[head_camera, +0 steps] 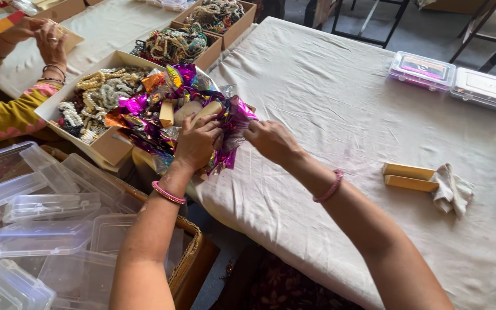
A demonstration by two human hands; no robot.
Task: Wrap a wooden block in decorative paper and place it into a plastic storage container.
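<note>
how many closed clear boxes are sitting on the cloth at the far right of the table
2: one clear box with pink contents near the table's far right edge, and another clear box touching it on its right.

On your worktop (340, 97), foil wrappers (167, 115) lie before you, bead boxes (96, 95) behind and left, lidded boxes (454, 77) far right, a cloth (452, 189) right, empty boxes (41, 229) below left.

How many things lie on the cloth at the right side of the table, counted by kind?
Clear plastic boxes with lids: 2
Yellow blocks: 2
White rag: 1
Total: 5
</note>
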